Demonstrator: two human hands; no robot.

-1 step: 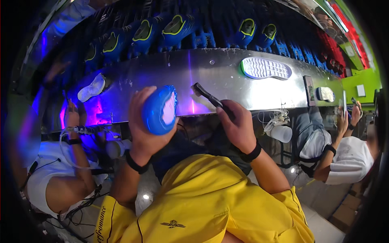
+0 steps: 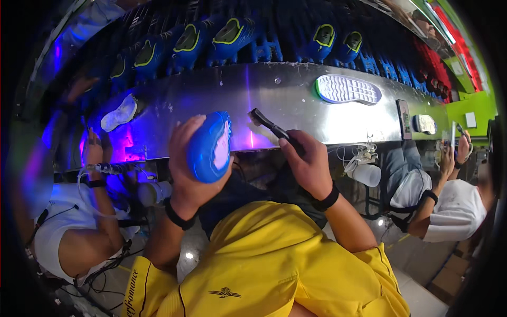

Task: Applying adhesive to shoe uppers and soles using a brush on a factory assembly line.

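My left hand (image 2: 189, 164) is wrapped around a blue shoe upper (image 2: 198, 150). Its pale pinkish underside (image 2: 221, 150) is turned to the right, and my palm and some fingers are hidden behind it. In my right hand (image 2: 310, 165) is a small brush (image 2: 271, 124) with a black handle, gripped at its rear end. Its bristle head points up and left, above the metal bench (image 2: 211, 90) and apart from the shoe upper. A white sole (image 2: 348, 89) with a green heel edge lies on the bench, beyond and right of my right hand.
Another pale sole (image 2: 119, 113) lies at the bench's left. Blue shoes (image 2: 228, 33) with yellow-green collars line a dark rack behind. Right of the bench are a dark flat device (image 2: 403, 119) and a smaller sole (image 2: 424, 124). Co-workers sit either side; a white cup (image 2: 365, 175) hangs below the edge.
My left hand and the shoe upper have shifted very slightly down and to the right. The right-hand co-worker's hands have moved a little. The brush stays almost in place.
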